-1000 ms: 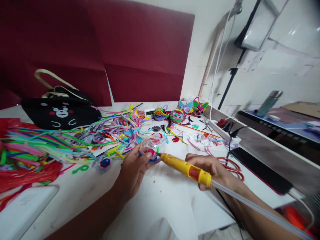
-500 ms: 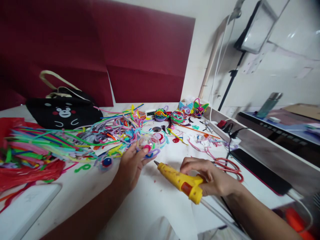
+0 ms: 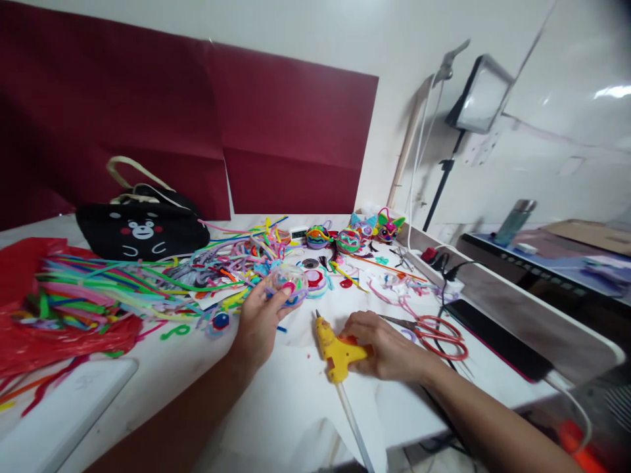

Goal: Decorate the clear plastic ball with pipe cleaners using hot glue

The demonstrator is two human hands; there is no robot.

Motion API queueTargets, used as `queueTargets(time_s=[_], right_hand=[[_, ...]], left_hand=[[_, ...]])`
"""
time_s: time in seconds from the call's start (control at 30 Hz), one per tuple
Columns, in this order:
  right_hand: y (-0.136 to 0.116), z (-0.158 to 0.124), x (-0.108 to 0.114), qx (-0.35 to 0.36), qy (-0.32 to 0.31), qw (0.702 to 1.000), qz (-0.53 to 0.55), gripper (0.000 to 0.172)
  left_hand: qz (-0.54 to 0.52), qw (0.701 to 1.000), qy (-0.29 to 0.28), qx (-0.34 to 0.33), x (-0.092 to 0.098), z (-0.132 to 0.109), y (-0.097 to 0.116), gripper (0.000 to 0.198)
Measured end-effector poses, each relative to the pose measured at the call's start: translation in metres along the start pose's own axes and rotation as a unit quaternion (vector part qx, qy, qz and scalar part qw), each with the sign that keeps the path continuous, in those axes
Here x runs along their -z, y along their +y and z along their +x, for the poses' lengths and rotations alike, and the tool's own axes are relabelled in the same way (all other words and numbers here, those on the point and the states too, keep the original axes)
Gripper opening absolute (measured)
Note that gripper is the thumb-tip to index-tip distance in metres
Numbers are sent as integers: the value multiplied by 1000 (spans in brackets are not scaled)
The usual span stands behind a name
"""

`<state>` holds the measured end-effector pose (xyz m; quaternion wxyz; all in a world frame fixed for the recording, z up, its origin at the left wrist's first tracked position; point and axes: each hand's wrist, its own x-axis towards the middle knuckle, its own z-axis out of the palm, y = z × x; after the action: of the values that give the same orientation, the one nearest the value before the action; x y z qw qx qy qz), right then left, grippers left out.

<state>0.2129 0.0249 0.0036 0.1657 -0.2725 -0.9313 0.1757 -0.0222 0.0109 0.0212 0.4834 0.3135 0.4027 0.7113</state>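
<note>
Head view: I see the left hand (image 3: 260, 323) pinching a clear ball (image 3: 282, 278) near the middle of the table (image 3: 296, 401), thumb on its near side; the fingers behind are partly hidden. The right hand (image 3: 387, 345) grips the handle of a yellow glue gun (image 3: 331, 348), and I can't make out its trigger. The glue stick (image 3: 355, 427) runs toward the bottom edge, where it is cut off. A white box (image 3: 73, 410), also cut off, bears a faint mark I can't read; the small display (image 3: 298, 234) at the back is equally illegible.

One glue gun (image 3: 336, 348), one bag (image 3: 142, 231) (pipe cleaners (image 3: 98, 286): countless).
</note>
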Motion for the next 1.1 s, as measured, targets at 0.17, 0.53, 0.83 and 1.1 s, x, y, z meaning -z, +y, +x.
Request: queueTargets(time_s=[0.17,0.53,0.83,1.1], right_hand=[[-11,1,10,-9,11,1000,-6,37],[-35,63,12,-109,244,933,242,57],[-37,75,1,-118,278,901,311,48],[-32,76,-3,-127,280,887,345,48]], left_hand=[[-8,1000,-20,4,-4,-5,2,54],[18,996,-86,11,-8,-17,0,66],[20,996,-89,0,-6,-18,-6,67],[46,996,-68,16,-5,-15,-12,76]])
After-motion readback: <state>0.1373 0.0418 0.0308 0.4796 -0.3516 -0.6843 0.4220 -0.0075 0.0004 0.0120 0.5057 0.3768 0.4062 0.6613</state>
